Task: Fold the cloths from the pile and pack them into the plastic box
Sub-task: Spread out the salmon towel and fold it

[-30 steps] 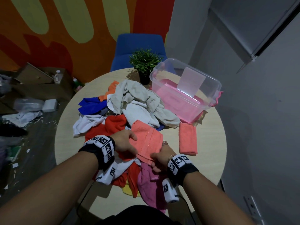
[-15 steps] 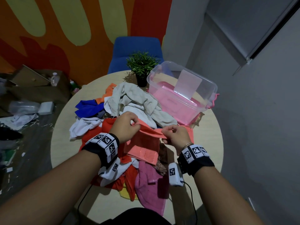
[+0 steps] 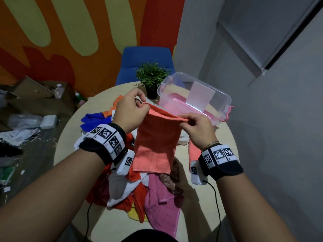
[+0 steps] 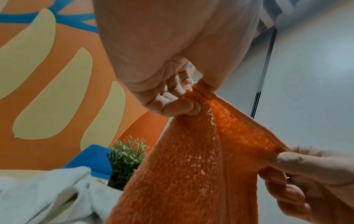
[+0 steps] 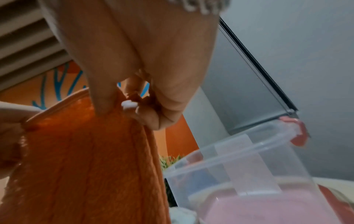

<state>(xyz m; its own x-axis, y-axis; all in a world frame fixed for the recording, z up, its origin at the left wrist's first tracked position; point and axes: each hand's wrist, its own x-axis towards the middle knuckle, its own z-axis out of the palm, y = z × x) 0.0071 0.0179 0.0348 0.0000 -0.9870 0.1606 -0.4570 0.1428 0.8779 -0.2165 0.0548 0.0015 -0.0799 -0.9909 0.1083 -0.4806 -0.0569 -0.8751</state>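
A salmon-orange cloth (image 3: 155,142) hangs in the air above the pile of cloths (image 3: 139,193) on the round table (image 3: 206,194). My left hand (image 3: 134,110) pinches its upper left corner, and my right hand (image 3: 192,126) pinches its upper right corner. Both wrist views show the same orange cloth (image 4: 191,166) (image 5: 86,166) stretched between thumb and fingers. The clear plastic box (image 3: 222,98) stands open behind my right hand, with a pink bottom. A folded salmon cloth (image 3: 193,151) lies on the table, mostly hidden by my right wrist.
A small potted plant (image 3: 152,79) stands left of the box at the table's far edge. A blue chair (image 3: 145,58) sits behind the table. Cardboard and litter cover the floor at the left (image 3: 31,105). A grey wall (image 3: 279,154) runs close on the right.
Both hands have lifted the salmon cloth off the pile and moved to its top corners. It now hangs spread out in the air.
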